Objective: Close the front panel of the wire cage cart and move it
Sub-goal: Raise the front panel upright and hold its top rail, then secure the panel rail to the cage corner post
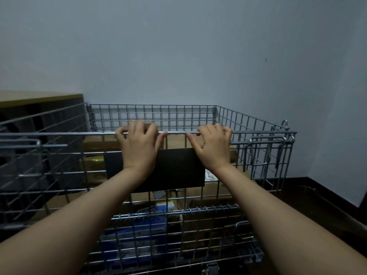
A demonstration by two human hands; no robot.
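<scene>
Wire front panel point(178, 133) gripped by both hands; box labels unreadable.

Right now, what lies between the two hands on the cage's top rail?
In the head view, only bare top rail between left hand and right hand; the dark plate hangs below.
</scene>
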